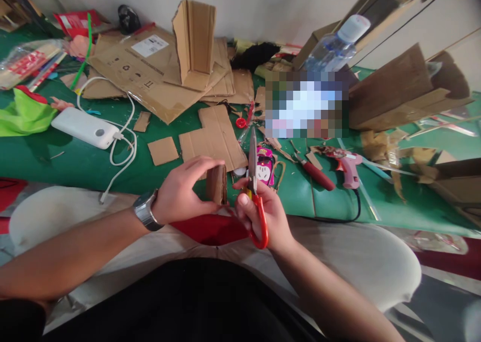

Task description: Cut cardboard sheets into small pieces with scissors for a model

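Between the thumb and fingers of my left hand [188, 186] is a small block of layered cardboard [217, 184], held upright by its top and bottom edges. My right hand [265, 209] grips a pair of scissors [257, 201] with orange-red handles, blades pointing up and away from me. The scissors are just right of the cardboard block. Behind both hands, flat cardboard pieces [214, 136] and a small cardboard square [163, 151] lie on the green table. A pink power socket [265, 169] sits partly behind the scissors.
A pink glue gun [349, 166] with a black cord and a red-handled tool [317, 174] lie to the right. On the left is a white power bank [84, 126] with a cable. Cardboard sheets [158, 76], a clear bottle [330, 48] and a cardboard box [394, 91] stand farther back.
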The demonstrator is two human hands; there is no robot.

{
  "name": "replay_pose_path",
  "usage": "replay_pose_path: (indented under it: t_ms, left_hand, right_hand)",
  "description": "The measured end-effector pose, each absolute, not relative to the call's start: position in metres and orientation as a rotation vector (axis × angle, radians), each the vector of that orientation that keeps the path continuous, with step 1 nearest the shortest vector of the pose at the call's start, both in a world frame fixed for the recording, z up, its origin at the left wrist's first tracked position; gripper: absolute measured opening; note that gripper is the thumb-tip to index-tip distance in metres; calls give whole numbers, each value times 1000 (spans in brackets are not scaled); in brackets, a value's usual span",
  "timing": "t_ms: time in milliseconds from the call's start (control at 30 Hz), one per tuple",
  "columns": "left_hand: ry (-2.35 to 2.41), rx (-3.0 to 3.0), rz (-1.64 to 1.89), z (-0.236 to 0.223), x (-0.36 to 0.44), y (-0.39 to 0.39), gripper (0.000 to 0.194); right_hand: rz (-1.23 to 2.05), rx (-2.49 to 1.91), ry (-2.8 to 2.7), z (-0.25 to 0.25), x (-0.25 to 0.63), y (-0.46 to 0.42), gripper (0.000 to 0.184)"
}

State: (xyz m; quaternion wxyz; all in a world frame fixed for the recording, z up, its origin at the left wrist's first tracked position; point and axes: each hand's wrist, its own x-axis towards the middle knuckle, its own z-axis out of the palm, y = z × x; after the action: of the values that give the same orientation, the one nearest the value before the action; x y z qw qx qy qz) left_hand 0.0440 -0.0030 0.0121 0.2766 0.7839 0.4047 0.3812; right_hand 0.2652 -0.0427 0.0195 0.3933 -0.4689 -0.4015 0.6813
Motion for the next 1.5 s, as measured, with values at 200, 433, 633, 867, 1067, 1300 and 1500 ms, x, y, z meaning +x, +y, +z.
replay_pose_path:
  t_ms: [200, 433, 633, 867, 1067, 1300, 1500]
  left_hand:
    - [1123, 2394, 978, 4, 43, -1, 80]
    - [1152, 2404, 908, 12, 49, -7, 56]
    - [1071, 1891, 938, 18, 47, -6, 74]
    - [871, 1151, 897, 10, 59, -13, 33]
    - [941, 812, 1017, 17, 60, -11, 32]
    - [1005, 701, 1294, 20, 56, 3, 21]
    - [1056, 697, 1388, 19, 54, 5, 18]
  right_hand:
    - [1680, -1303, -1136, 17, 258, -43, 57]
    - [1679, -1371, -1111, 10, 256, -44, 43]
    - [1766, -1329, -884, 16, 258, -40, 45]
    - [1827, -1249, -856, 21, 256, -44, 45]
    - [1853, -1151, -1050, 24, 257, -45, 45]
    - [1860, -1095, -1338, 17, 258, -54, 36]
    - [1602, -1236, -1644, 19, 257, -56, 45]
